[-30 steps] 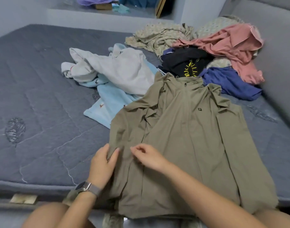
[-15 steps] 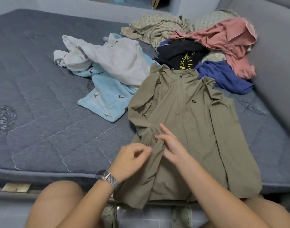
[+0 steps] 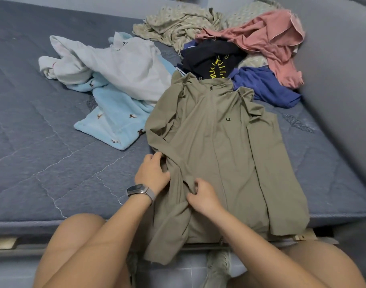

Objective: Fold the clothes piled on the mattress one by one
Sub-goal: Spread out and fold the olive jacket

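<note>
An olive-green jacket [image 3: 225, 154] lies front-up on the grey mattress [image 3: 53, 142], its hem hanging over the near edge. My left hand [image 3: 152, 175], with a watch on the wrist, grips the jacket's left sleeve at its outer edge. Just to its right, my right hand [image 3: 202, 196] pinches a fold of the same sleeve over the jacket's body. Behind the jacket lies the pile: a white top [image 3: 119, 65] on a light blue fleece [image 3: 113, 123], a black shirt with yellow print [image 3: 211, 59], a blue garment [image 3: 263, 86], a pink garment [image 3: 269, 42] and a beige patterned one [image 3: 178, 23].
A grey padded wall [image 3: 340, 69] rises along the mattress's right side. My bare knees and shoes are below the mattress's near edge, over a tiled floor [image 3: 178, 275]. Bare mattress stretches to the left of the jacket.
The jacket's left sleeve has been drawn inward over its body. My left hand moved from a pinch near the hem up to the sleeve's outer edge, and my right hand curled onto the fold.
</note>
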Demonstrator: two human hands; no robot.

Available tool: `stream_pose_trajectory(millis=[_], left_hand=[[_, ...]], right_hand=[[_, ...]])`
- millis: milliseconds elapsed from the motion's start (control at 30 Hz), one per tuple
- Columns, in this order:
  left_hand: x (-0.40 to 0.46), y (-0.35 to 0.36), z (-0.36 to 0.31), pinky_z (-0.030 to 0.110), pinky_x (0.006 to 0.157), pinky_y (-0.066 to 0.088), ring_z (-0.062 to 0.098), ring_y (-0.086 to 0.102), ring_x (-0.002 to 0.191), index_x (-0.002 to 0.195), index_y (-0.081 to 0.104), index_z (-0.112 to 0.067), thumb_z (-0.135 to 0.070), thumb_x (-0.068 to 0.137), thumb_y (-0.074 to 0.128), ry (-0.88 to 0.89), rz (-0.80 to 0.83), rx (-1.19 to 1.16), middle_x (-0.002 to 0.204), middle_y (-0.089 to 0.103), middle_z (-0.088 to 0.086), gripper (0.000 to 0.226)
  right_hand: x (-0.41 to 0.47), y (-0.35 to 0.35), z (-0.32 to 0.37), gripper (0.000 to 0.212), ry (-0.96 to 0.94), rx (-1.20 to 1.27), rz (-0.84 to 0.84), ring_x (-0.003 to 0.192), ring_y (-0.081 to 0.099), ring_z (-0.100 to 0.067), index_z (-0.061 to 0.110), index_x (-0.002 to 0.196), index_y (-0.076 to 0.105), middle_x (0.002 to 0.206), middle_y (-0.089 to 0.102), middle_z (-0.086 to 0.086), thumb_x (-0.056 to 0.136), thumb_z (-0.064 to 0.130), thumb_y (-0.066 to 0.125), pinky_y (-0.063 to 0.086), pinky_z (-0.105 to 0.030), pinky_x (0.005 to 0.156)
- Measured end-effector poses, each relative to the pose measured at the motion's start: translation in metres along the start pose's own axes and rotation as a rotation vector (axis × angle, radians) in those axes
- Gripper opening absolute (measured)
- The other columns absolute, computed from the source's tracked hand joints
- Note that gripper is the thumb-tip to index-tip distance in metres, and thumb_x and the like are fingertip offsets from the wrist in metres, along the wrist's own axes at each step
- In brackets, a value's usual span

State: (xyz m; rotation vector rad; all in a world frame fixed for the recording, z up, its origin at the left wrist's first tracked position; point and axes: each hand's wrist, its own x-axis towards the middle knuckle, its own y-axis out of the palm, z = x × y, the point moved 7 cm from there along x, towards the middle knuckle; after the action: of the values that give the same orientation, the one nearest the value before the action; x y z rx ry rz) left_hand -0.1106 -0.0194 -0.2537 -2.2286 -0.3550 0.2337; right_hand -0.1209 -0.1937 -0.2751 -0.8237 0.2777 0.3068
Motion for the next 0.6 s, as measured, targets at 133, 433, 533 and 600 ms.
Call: stream_pose_trajectory(millis=[133,433,533,600], left_hand=[[0.017,-0.003,0.012,0.027,0.075,0.048,0.02,0.058,0.072,0.077,0.065,-0.019,-0.048,0.094,0.05,-0.384,0.117,-0.832,0.076,0.065,0.005,0.038],[-0.004,0.014,0.013,0.029,0.075,0.058,0.015,0.067,0.085,0.106,0.062,-0.016,-0.032,0.093,0.06,-0.553,0.66,-0.996,0.099,0.07,0.004,0.021],[0.018,-0.001,0.017,0.024,0.062,0.059,0.01,0.069,0.076,0.102,0.061,-0.015,-0.026,0.1,0.049,-0.499,0.367,-1.283,0.085,0.073,0.0,0.017],[0.034,-0.018,0.028,0.026,0.067,0.059,0.013,0.068,0.086,0.112,0.061,-0.011,-0.024,0.102,0.044,-0.447,0.187,-1.4,0.092,0.073,0.001,0.023]], right_hand=[[-0.007,0.007,-0.006,0.035,0.237,0.752,0.241,0.069,0.065,-0.015,0.008,0.092,0.064,0.083,0.067,-0.008,0.09,-0.013,0.035,0.058,-0.027,0.055],[-0.002,0.021,0.021,0.055,0.259,1.502,0.38,0.083,0.072,-0.029,-0.005,0.11,0.059,0.101,0.069,-0.024,0.08,-0.024,0.018,0.06,-0.039,0.075],[-0.001,0.026,0.022,0.051,0.261,1.181,0.275,0.081,0.07,-0.021,0.007,0.108,0.059,0.102,0.069,-0.013,0.082,-0.024,0.027,0.061,-0.036,0.069],[-0.008,0.027,0.019,0.029,0.283,0.866,0.273,0.076,0.067,-0.016,0.016,0.106,0.056,0.098,0.068,-0.004,0.091,-0.008,0.048,0.058,-0.033,0.064]])
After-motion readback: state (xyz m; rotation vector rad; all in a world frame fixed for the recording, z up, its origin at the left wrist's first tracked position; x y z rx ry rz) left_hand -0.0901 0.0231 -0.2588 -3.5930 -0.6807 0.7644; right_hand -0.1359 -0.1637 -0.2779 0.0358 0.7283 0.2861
